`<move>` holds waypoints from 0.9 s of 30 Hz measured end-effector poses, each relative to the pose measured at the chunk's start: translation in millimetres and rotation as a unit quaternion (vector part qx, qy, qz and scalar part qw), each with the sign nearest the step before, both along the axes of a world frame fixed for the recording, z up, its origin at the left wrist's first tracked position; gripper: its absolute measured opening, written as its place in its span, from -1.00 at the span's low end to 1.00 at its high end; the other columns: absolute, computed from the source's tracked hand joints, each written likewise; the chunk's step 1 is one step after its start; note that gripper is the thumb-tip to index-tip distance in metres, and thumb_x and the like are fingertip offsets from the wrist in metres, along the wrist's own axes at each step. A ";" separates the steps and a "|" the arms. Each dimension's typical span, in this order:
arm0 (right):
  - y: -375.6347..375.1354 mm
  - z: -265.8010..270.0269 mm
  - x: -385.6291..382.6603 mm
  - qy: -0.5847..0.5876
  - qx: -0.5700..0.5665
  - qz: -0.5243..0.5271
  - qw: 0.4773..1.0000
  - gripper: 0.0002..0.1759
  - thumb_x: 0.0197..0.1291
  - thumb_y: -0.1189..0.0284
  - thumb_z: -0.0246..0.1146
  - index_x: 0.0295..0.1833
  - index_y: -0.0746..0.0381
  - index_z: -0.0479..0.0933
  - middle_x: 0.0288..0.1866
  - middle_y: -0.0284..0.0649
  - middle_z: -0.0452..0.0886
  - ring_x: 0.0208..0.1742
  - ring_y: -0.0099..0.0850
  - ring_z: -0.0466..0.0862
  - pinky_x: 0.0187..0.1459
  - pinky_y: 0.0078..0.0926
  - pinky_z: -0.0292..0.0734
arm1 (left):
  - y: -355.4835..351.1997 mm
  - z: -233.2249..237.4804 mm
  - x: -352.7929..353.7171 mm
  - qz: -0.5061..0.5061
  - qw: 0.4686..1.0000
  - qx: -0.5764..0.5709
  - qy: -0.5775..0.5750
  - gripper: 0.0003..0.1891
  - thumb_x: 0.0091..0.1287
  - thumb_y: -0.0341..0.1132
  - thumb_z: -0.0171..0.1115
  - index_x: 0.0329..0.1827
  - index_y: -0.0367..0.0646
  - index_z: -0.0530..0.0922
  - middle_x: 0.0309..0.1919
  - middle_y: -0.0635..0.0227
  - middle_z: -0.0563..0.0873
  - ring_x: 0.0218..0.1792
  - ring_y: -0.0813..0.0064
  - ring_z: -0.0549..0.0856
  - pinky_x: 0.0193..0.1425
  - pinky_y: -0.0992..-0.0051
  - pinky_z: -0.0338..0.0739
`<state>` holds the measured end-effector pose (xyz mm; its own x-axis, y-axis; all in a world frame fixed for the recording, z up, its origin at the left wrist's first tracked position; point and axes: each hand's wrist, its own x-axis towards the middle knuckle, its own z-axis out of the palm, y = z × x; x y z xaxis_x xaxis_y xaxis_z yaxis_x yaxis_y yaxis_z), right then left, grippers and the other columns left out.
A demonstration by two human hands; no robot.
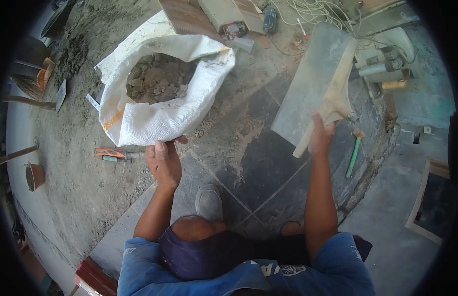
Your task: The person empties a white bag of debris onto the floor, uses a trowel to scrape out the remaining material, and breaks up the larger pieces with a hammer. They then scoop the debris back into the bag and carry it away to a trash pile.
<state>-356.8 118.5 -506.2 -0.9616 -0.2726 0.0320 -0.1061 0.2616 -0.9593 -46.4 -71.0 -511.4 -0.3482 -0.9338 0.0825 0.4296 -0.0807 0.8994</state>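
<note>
A white woven sack [160, 121] stands with its mouth rolled wide, holding brown rubble and dirt [160, 79]. At the sack's near rim, my left hand [165, 165] is closed, its fingertips gripping the woven edge. My right hand [321, 135] is wrapped around part of a dusty grey dustpan [310, 74] with a pale back edge. The dustpan is tilted, well to the right of the sack and apart from it. Its handle is partly covered by my fingers.
Orange-handled pliers [109, 153] lie below the sack. A green-handled hammer [354, 157] rests right of my right hand. Coiled cable [313, 12] and a power tool [270, 19] lie at the back. A hoe [60, 94] and a bucket [35, 176] are at left.
</note>
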 end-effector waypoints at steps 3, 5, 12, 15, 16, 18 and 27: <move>103.0 -71.5 -23.8 -0.105 0.075 -0.072 0.989 -0.53 0.16 0.43 0.32 0.13 0.44 0.42 -0.01 -0.14 0.59 -0.03 -0.38 0.58 0.03 -0.42 0.46 | 26.6 -55.4 5.8 -0.073 0.991 -0.094 -0.057 -0.69 0.46 -0.15 0.06 -0.18 -0.29 0.50 -0.32 0.17 0.64 -0.25 0.33 0.63 -0.06 0.41 0.46; 162.2 -111.9 4.5 -0.132 0.108 -0.151 0.974 -0.51 0.14 0.44 0.34 0.14 0.46 0.41 0.00 -0.13 0.59 -0.01 -0.37 0.59 0.04 -0.42 0.46 | 41.4 -94.0 9.4 -0.164 0.920 -0.190 -0.301 -0.79 0.39 -0.28 0.16 -0.29 -0.27 0.50 -0.34 0.17 0.63 -0.24 0.32 0.62 -0.14 0.33 0.49; 171.2 -153.1 174.7 -0.188 0.210 -0.276 0.919 -0.47 0.14 0.36 0.38 0.11 0.48 0.43 0.00 -0.06 0.62 0.01 -0.29 0.62 0.06 -0.38 0.48 | 62.2 -165.8 9.1 -0.156 0.866 -0.198 -0.431 -0.77 0.35 -0.27 0.24 -0.26 -0.31 0.53 -0.36 0.12 0.63 -0.30 0.20 0.62 -0.15 0.33 0.49; 86.2 -172.7 186.1 -0.187 0.085 -0.228 0.952 -0.49 0.09 0.41 0.42 0.08 0.45 0.44 -0.01 -0.03 0.63 0.00 -0.28 0.64 0.06 -0.38 0.50 | 64.4 -162.7 -7.2 -0.135 0.872 -0.185 -0.432 -0.78 0.36 -0.28 0.23 -0.22 -0.31 0.54 -0.34 0.13 0.62 -0.28 0.23 0.62 -0.12 0.34 0.49; 49.3 -177.3 184.0 -0.163 0.152 -0.202 0.954 -0.49 0.02 0.38 0.44 0.04 0.43 0.48 -0.12 0.06 0.67 -0.08 -0.07 0.70 -0.01 -0.26 0.56 | 63.6 -160.4 -12.8 -0.141 0.869 -0.189 -0.434 -0.78 0.36 -0.28 0.23 -0.22 -0.31 0.54 -0.34 0.13 0.62 -0.28 0.23 0.62 -0.12 0.34 0.49; -32.8 -181.5 159.9 -0.133 0.159 -0.149 0.967 -0.46 0.00 0.27 0.41 0.02 0.41 0.49 -0.14 0.16 0.65 -0.07 0.10 0.65 -0.04 -0.17 0.55 | 61.4 -154.3 -25.9 -0.097 0.868 -0.224 -0.432 -0.79 0.37 -0.30 0.21 -0.17 -0.32 0.53 -0.30 0.13 0.63 -0.26 0.25 0.62 -0.08 0.35 0.49; 27.8 -100.4 46.2 -0.072 0.144 -0.216 0.963 -0.51 0.08 0.35 0.37 0.03 0.45 0.45 -0.12 0.12 0.64 -0.06 -0.02 0.66 0.01 -0.25 0.52 | 64.4 -167.3 3.7 -0.134 0.837 -0.307 -0.432 -0.77 0.40 -0.30 0.16 -0.13 -0.34 0.49 -0.22 0.06 0.59 -0.18 0.09 0.56 -0.01 0.23 0.43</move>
